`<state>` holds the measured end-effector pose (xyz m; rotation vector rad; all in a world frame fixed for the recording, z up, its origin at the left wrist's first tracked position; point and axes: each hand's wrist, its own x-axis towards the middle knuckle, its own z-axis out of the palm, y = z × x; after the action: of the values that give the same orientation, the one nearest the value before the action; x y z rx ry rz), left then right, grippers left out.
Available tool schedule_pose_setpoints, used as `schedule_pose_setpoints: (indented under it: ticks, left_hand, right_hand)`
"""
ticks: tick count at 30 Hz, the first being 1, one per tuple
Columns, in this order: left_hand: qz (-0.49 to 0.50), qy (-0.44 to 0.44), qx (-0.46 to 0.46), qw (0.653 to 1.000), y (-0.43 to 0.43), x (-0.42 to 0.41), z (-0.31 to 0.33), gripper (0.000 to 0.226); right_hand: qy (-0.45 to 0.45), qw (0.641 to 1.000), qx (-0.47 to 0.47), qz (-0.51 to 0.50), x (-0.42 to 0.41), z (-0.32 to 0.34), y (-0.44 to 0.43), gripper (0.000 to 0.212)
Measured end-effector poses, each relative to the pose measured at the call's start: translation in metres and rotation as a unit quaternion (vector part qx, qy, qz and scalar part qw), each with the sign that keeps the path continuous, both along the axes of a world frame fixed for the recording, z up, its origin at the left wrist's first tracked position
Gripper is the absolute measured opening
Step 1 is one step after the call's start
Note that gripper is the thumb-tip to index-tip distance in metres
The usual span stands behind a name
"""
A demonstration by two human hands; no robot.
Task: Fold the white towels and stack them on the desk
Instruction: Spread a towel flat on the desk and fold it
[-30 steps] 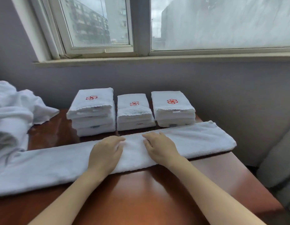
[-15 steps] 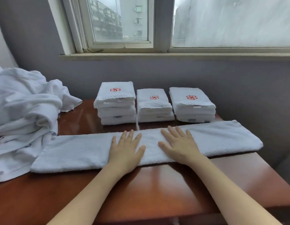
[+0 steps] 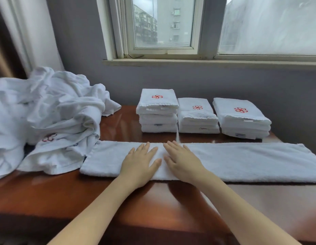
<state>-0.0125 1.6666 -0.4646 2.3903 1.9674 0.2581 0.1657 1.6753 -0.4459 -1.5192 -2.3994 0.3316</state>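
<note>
White terry, folded into one long strip: the towel [image 3: 242, 160] lay flat on the desk [image 3: 100, 200], its long axis running left to right, parallel to the desk's near edge. We noted its left end just beside the heap of unfolded towels [image 3: 56, 117]; whether the two touched, we could not tell. Its right end ran out of view.

Left hand [image 3: 139, 161] and right hand [image 3: 182, 160] lay palm down on the strip's middle, side by side, thumbs close but apart. Fingers were straight and slightly spread, pointing away toward the wall; neither hand gripped anything.

Edges: the near long edge looked even, with a dark shadow line beneath it toward the right. Behind the far edge we saw only a narrow band of bare wood before the three folded stacks: left stack [image 3: 158, 112] tallest, middle stack [image 3: 198, 117], right stack [image 3: 242, 119], each topped with a red emblem. Toward us, a broad stretch of bare wood reached the desk's front edge. The heap filled the left side. A window sill [image 3: 206, 61] ran above the stacks.
</note>
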Motion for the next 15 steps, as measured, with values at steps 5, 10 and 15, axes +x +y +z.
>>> schedule_pose_setpoints:
  ticks: [5,10,15]
  left_hand:
    - [0.065,0.013,-0.018,0.998,-0.004,-0.069,-0.001,0.058]
    - [0.116,0.007,-0.030,0.993,-0.006,-0.121,0.003,0.058]
    - [0.155,-0.012,-0.059,0.986,0.002,-0.143,0.018,0.055]
  right_hand:
    - [0.000,0.998,0.012,0.057,-0.063,-0.007,0.009,0.050]
    - [-0.025,0.997,0.034,0.066,-0.086,-0.016,0.015,0.049]
    - [-0.052,0.996,0.024,0.069,-0.085,-0.022,0.017,0.059]
